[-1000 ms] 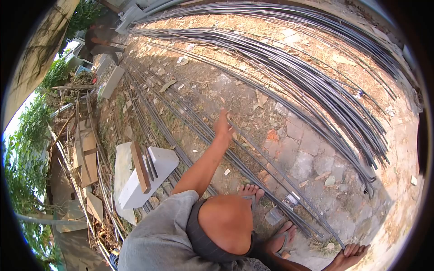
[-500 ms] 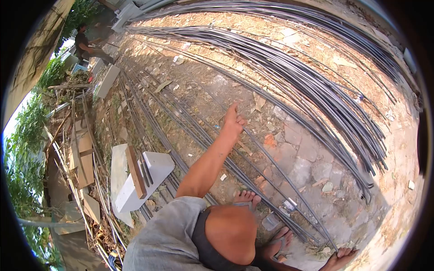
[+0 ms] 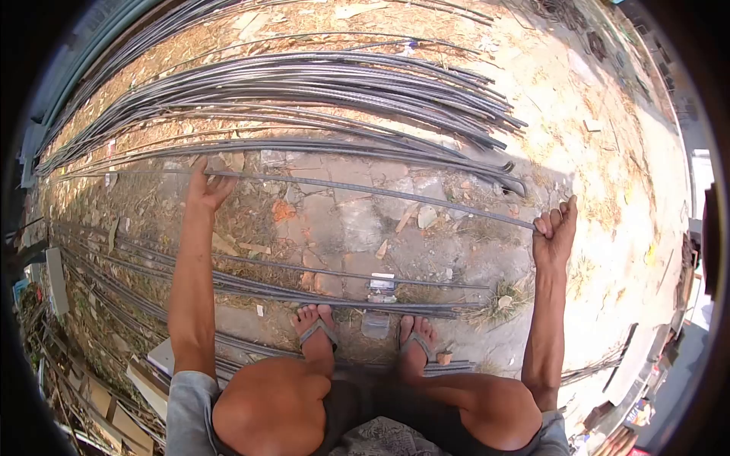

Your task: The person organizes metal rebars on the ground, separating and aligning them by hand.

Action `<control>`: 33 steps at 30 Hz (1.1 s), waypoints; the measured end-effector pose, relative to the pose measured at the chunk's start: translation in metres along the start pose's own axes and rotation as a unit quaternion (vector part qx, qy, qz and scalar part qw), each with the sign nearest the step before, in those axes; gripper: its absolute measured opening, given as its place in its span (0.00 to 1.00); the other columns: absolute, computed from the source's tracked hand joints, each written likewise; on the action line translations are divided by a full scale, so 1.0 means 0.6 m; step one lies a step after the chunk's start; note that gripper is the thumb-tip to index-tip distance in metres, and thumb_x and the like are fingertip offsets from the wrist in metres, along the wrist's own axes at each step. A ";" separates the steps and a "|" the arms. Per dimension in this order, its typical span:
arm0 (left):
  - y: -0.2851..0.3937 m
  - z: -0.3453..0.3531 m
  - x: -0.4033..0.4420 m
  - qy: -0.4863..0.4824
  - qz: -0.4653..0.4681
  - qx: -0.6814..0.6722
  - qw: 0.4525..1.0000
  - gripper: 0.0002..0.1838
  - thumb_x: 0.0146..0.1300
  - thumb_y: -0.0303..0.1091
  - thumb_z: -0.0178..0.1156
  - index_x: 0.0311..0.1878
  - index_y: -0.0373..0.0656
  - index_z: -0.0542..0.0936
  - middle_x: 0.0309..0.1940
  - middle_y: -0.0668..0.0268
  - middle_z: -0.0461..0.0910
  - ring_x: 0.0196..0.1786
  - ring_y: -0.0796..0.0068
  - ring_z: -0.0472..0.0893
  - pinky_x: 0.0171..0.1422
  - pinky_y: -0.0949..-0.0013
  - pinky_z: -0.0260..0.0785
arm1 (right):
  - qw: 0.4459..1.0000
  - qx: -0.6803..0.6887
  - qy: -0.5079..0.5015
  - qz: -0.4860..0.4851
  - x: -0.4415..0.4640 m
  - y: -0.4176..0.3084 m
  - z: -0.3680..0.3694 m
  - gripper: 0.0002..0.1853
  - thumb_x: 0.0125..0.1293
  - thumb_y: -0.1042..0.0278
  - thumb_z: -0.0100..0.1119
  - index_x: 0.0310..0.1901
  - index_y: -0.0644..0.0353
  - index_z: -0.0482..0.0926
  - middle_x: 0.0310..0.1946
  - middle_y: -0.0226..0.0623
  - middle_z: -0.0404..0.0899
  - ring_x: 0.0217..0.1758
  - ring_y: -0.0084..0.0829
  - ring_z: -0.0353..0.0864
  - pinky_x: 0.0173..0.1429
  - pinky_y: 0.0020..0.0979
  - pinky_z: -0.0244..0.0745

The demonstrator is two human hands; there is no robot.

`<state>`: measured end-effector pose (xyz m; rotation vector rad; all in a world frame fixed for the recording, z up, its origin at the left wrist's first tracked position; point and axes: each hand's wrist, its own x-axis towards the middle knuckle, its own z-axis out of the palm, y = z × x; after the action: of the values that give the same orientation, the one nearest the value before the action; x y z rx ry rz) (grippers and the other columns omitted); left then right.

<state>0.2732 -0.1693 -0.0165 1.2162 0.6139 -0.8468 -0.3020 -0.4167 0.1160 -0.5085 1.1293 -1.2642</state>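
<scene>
A long, thin steel bar (image 3: 372,189) is stretched between my two hands, above the paved ground. My left hand (image 3: 207,185) is closed around it on the left side, with the bar running on past the hand to the left. My right hand (image 3: 556,226) grips the bar's right end. Just beyond the bar lies a bent-ended bundle of dark bars (image 3: 342,148). Nearer to me, more thin bars (image 3: 357,299) lie on the ground in front of my sandalled feet.
A thick bundle of steel bars (image 3: 327,80) lies further off in the sunlight. Planks and debris (image 3: 99,399) are at the lower left. A white block (image 3: 57,281) stands at the far left. Broken paving and small litter cover the ground.
My view has turned to the right. Both arms now reach forward, with the bar lying across in front of me. The person in the distance is no longer seen.
</scene>
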 end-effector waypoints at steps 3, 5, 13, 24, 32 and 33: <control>-0.025 0.024 -0.017 -0.028 -0.001 0.089 0.996 0.42 0.68 0.44 0.61 0.77 0.43 0.50 0.74 0.48 0.52 0.71 0.47 0.63 0.70 0.49 0.66 | 0.999 -0.034 0.017 0.032 0.080 0.040 -0.010 0.15 0.71 0.52 0.61 0.34 0.50 0.68 0.13 0.18 0.46 0.15 0.16 0.45 0.25 0.22 0.55; -0.042 0.019 -0.006 -0.086 -0.007 0.122 0.989 0.43 0.69 0.45 0.60 0.78 0.43 0.48 0.77 0.48 0.49 0.74 0.47 0.61 0.72 0.47 0.63 | 0.980 -0.196 -0.018 -0.041 0.139 0.062 -0.048 0.15 0.70 0.53 0.60 0.42 0.57 0.74 0.24 0.28 0.67 0.27 0.24 0.66 0.37 0.30 0.69; -0.113 -0.036 0.013 -0.141 -0.037 0.188 0.971 0.33 0.74 0.43 0.53 0.75 0.39 0.55 0.72 0.48 0.60 0.69 0.50 0.68 0.73 0.54 0.65 | 0.630 -0.629 -0.376 -0.257 0.052 0.160 0.151 0.19 0.66 0.64 0.61 0.56 0.62 0.74 0.51 0.48 0.76 0.60 0.48 0.72 0.60 0.45 0.69; -0.120 -0.040 0.031 -0.113 -0.035 0.165 0.979 0.35 0.74 0.42 0.52 0.76 0.37 0.51 0.71 0.44 0.60 0.68 0.50 0.69 0.71 0.58 0.68 | 0.321 -0.782 -0.435 -0.309 0.130 0.325 0.177 0.30 0.53 0.57 0.73 0.54 0.59 0.72 0.52 0.42 0.73 0.57 0.44 0.73 0.58 0.46 0.70; -0.134 0.004 0.101 -0.099 -0.012 0.110 0.989 0.37 0.72 0.42 0.56 0.76 0.38 0.51 0.71 0.44 0.59 0.68 0.50 0.70 0.70 0.57 0.69 | 0.349 -0.788 -0.406 -0.304 0.123 0.362 0.177 0.33 0.50 0.53 0.75 0.54 0.60 0.73 0.50 0.40 0.74 0.57 0.42 0.73 0.57 0.45 0.71; -0.135 0.009 0.105 -0.096 -0.012 0.113 0.989 0.37 0.72 0.42 0.56 0.76 0.38 0.51 0.71 0.43 0.59 0.68 0.50 0.70 0.70 0.56 0.69 | 0.351 -0.787 -0.407 -0.303 0.123 0.365 0.178 0.32 0.50 0.53 0.75 0.53 0.61 0.73 0.50 0.40 0.74 0.57 0.42 0.74 0.57 0.45 0.72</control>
<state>0.2410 -0.1984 -0.1098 1.3138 0.3837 -1.0624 -0.1112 -0.4495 -0.0490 -2.8430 0.8453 0.2778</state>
